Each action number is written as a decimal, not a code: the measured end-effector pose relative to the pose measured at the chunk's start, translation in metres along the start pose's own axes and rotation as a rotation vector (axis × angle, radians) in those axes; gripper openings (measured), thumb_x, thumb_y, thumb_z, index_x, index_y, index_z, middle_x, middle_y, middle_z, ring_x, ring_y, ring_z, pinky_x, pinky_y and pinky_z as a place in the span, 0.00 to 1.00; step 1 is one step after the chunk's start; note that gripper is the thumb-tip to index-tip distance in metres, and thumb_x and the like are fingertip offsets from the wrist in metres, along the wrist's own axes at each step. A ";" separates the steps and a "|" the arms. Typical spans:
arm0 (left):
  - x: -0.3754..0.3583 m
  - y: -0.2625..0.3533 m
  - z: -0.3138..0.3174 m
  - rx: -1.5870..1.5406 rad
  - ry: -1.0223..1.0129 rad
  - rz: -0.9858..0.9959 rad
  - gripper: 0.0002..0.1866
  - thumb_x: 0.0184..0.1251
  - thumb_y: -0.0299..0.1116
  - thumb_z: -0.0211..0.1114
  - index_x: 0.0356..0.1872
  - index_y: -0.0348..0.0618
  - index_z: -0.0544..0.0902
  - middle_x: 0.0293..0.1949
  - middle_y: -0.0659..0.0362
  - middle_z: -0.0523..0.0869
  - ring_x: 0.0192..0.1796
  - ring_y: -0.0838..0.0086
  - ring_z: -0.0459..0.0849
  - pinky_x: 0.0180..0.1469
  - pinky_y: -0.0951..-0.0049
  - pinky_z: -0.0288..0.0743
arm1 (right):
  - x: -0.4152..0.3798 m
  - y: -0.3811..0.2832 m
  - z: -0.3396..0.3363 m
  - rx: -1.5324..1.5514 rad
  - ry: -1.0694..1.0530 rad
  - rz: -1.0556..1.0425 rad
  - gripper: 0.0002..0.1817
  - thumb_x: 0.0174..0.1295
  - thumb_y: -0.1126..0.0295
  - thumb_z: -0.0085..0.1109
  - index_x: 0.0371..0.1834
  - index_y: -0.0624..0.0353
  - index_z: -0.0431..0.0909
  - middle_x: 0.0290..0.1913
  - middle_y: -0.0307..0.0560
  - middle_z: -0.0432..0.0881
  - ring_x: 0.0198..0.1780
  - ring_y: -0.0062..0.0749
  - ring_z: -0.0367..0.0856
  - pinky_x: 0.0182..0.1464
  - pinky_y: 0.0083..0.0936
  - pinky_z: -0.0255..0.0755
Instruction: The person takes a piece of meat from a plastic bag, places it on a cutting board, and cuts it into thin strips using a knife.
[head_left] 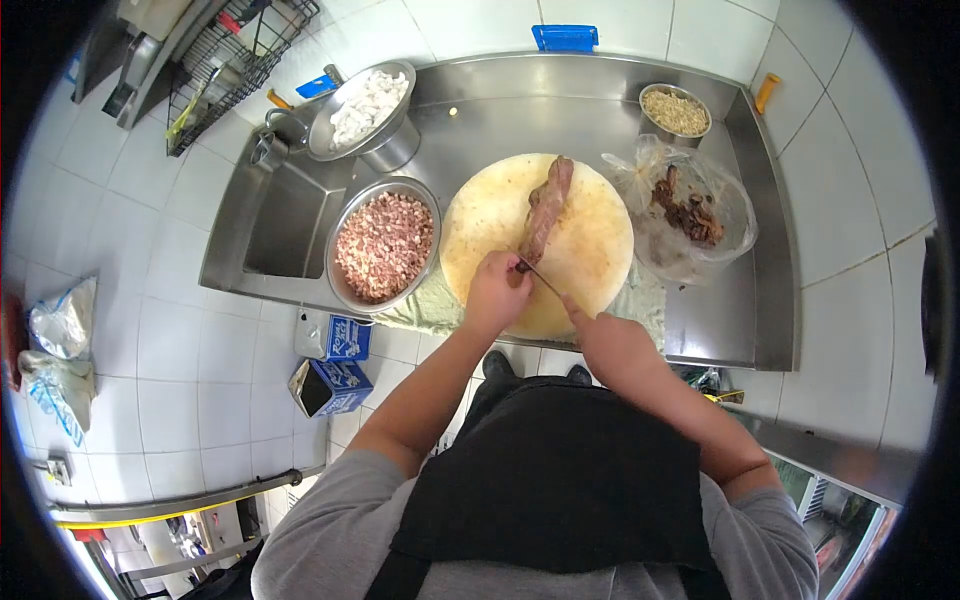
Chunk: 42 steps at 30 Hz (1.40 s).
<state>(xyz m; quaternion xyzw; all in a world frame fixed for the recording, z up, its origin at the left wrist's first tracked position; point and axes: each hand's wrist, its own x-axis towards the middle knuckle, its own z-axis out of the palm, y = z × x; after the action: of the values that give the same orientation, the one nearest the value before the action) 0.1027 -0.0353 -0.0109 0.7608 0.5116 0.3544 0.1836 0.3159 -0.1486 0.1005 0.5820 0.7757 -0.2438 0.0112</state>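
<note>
On the round pale cutting board (pixel 590 230) lies a long strip of brownish-red meat (pixel 548 210), running from the board's top edge down to my left hand. My left hand (pixel 497 292) is closed on the near end of the meat, its fingertips at a dark bit there. My right hand (pixel 612 342) is wrapped round a knife (pixel 545 281), whose blade points up and left to the meat's near end, close to my left fingertips. A greenish cloth (pixel 430 312) shows under the board.
Left of the board stands a bowl of diced meat (pixel 386 246); behind it, a bowl of white pieces (pixel 368 108) rests on a metal pot (pixel 392 148). A sink basin (pixel 290 232) is further left. At right are a plastic bag of dark meat (pixel 695 222) and a grain-filled container (pixel 675 111).
</note>
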 end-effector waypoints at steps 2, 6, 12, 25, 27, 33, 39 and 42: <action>-0.001 0.003 0.008 -0.012 0.034 -0.038 0.15 0.55 0.27 0.76 0.42 0.39 0.81 0.41 0.48 0.85 0.47 0.51 0.86 0.52 0.56 0.81 | -0.009 -0.001 -0.012 -0.012 -0.041 0.028 0.38 0.68 0.74 0.50 0.84 0.54 0.58 0.40 0.58 0.87 0.39 0.53 0.89 0.42 0.49 0.83; -0.011 0.005 0.022 0.010 0.081 -0.045 0.15 0.55 0.28 0.77 0.41 0.39 0.81 0.41 0.49 0.84 0.47 0.52 0.85 0.51 0.56 0.81 | -0.019 0.000 -0.008 -0.058 -0.029 0.048 0.37 0.69 0.74 0.50 0.84 0.55 0.59 0.40 0.59 0.87 0.38 0.54 0.90 0.41 0.48 0.84; -0.013 -0.005 0.026 0.014 0.050 0.010 0.18 0.53 0.28 0.76 0.44 0.41 0.79 0.44 0.48 0.83 0.49 0.49 0.83 0.53 0.53 0.78 | -0.008 -0.001 0.004 -0.065 -0.001 0.030 0.36 0.69 0.74 0.50 0.83 0.55 0.61 0.40 0.58 0.87 0.39 0.53 0.90 0.42 0.47 0.85; -0.016 -0.004 0.028 0.023 0.120 0.078 0.15 0.55 0.29 0.74 0.43 0.43 0.79 0.42 0.49 0.83 0.50 0.48 0.82 0.55 0.51 0.76 | 0.041 0.006 0.011 -0.091 -0.025 0.010 0.38 0.69 0.72 0.52 0.85 0.49 0.57 0.40 0.54 0.89 0.42 0.51 0.91 0.42 0.47 0.84; -0.016 -0.002 0.025 0.007 0.112 0.048 0.16 0.55 0.28 0.73 0.43 0.43 0.79 0.43 0.49 0.83 0.51 0.48 0.82 0.56 0.51 0.76 | 0.022 0.017 0.018 -0.044 -0.056 0.062 0.43 0.67 0.74 0.54 0.86 0.37 0.55 0.38 0.58 0.87 0.40 0.54 0.90 0.42 0.49 0.83; -0.004 -0.001 0.015 -0.039 0.047 -0.036 0.16 0.56 0.27 0.72 0.45 0.42 0.79 0.43 0.50 0.84 0.50 0.51 0.84 0.54 0.54 0.79 | -0.038 0.029 -0.003 -0.016 -0.210 0.168 0.35 0.74 0.69 0.50 0.85 0.40 0.57 0.40 0.58 0.89 0.42 0.54 0.89 0.46 0.50 0.81; 0.010 -0.004 -0.011 0.017 -0.162 -0.018 0.15 0.55 0.28 0.74 0.42 0.40 0.80 0.42 0.50 0.84 0.43 0.56 0.87 0.49 0.60 0.83 | -0.076 0.057 0.017 0.276 -0.114 0.177 0.36 0.75 0.65 0.55 0.85 0.35 0.57 0.40 0.60 0.88 0.41 0.58 0.87 0.46 0.49 0.79; 0.016 -0.005 -0.025 0.067 -0.294 -0.042 0.13 0.55 0.31 0.74 0.38 0.40 0.80 0.39 0.50 0.85 0.43 0.54 0.86 0.47 0.59 0.81 | -0.088 0.062 0.019 0.365 -0.090 0.139 0.36 0.75 0.64 0.56 0.85 0.35 0.58 0.39 0.60 0.87 0.39 0.58 0.87 0.44 0.49 0.78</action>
<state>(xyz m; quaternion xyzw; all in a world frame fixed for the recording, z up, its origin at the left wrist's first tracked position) 0.0852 -0.0203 0.0085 0.7992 0.5066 0.2180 0.2387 0.3955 -0.2218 0.0877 0.6149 0.6754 -0.4048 -0.0430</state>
